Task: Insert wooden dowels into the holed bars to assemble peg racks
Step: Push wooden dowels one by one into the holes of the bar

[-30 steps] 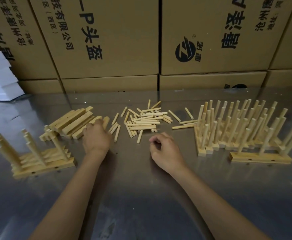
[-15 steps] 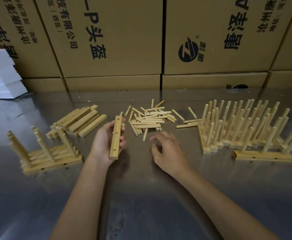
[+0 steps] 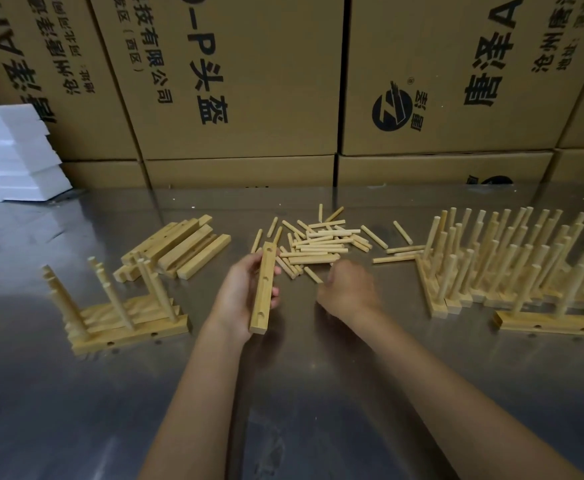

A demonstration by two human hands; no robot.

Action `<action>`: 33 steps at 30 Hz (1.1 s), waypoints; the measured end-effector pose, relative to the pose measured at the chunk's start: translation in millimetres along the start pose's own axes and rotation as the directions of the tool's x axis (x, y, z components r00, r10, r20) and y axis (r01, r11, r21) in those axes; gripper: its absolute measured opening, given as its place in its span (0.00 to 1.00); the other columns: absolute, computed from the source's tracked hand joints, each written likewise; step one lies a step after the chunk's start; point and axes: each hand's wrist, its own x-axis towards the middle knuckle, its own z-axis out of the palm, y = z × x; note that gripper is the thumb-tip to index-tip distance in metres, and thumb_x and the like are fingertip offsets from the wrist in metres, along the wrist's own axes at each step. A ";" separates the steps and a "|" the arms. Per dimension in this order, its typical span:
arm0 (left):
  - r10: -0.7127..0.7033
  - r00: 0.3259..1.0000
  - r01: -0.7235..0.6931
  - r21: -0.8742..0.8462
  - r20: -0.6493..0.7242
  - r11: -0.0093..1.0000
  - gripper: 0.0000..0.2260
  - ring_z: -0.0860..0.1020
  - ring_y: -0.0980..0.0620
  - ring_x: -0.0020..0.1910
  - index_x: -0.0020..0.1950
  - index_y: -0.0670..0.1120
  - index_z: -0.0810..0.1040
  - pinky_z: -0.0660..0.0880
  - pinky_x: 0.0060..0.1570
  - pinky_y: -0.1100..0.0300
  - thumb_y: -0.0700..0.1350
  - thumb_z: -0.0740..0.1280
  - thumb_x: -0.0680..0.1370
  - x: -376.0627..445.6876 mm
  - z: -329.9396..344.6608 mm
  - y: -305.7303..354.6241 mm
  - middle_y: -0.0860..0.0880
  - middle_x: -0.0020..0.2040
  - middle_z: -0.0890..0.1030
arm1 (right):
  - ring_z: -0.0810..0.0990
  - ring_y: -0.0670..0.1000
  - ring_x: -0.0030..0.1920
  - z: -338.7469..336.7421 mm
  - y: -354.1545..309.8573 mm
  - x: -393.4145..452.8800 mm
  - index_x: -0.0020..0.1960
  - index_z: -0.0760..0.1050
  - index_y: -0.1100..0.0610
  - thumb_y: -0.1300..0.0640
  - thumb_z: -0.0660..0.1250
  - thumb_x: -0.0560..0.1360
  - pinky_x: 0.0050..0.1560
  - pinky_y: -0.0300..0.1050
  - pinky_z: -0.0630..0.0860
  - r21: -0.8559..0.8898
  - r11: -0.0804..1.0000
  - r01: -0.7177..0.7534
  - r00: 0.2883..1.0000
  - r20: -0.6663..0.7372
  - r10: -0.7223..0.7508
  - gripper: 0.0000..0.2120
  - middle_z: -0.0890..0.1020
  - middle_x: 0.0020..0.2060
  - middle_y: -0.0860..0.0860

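I hold one holed bar (image 3: 263, 289) in my left hand (image 3: 240, 299), fingers wrapped around its sides, the bar lifted off the steel table (image 3: 76, 393) and running from about six o'clock up toward twelve, its drilled face turned up at me. Three holes show along it and all are empty, so this rack is at its very start — bar chosen, no dowel seated yet.

My right hand (image 3: 349, 292) sits low over the table at the near edge of the loose dowel pile (image 3: 321, 242), which lies at one o'clock from the bar. The hand is blurred; its fingers look curled, but I cannot tell whether a dowel is pinched inside them or not.

At ten o'clock from the bar lies the stack of unused bars (image 3: 179, 247); at eight o'clock stands a small group of finished racks (image 3: 124, 317), and at three o'clock the much larger crowd of finished racks (image 3: 512, 271).

The next move, as I judge it, is to come away with a single dowel, turn it end-on to one of the holes and press it straight down. That calls for the left hand to keep the bar steady with the hole unobstructed by fingers — a tilted dowel would likely bind at the rim.
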 end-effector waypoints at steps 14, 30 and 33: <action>-0.048 0.979 -0.006 0.267 0.196 0.964 0.14 0.73 0.54 0.25 0.58 0.46 0.81 0.70 0.22 0.63 0.53 0.63 0.82 -11.6 37.6 -2.3 0.50 0.45 0.84 | 0.74 0.39 0.32 -39.9 48.4 -45.8 0.54 0.77 0.46 0.62 0.60 0.79 0.31 0.33 0.68 0.603 0.748 0.278 0.958 -0.113 -0.265 0.13 0.78 0.34 0.41; 0.134 0.957 -0.257 0.534 0.258 0.805 0.10 0.75 0.54 0.30 0.60 0.68 0.80 0.73 0.29 0.62 0.56 0.64 0.81 -23.6 43.8 -2.4 0.51 0.40 0.82 | 0.72 0.51 0.31 -61.1 53.8 -54.0 0.47 0.75 0.49 0.58 0.61 0.77 0.32 0.43 0.62 -0.099 0.883 0.459 0.844 -0.263 -0.468 0.06 0.79 0.36 0.46; 0.150 0.953 -0.277 0.555 0.263 0.785 0.10 0.74 0.57 0.30 0.59 0.67 0.81 0.72 0.28 0.64 0.55 0.64 0.82 -23.7 44.9 -5.1 0.51 0.38 0.81 | 0.68 0.51 0.30 -59.5 54.9 -53.4 0.45 0.75 0.48 0.57 0.62 0.77 0.33 0.43 0.61 -0.089 0.887 0.454 0.848 -0.262 -0.460 0.06 0.73 0.30 0.44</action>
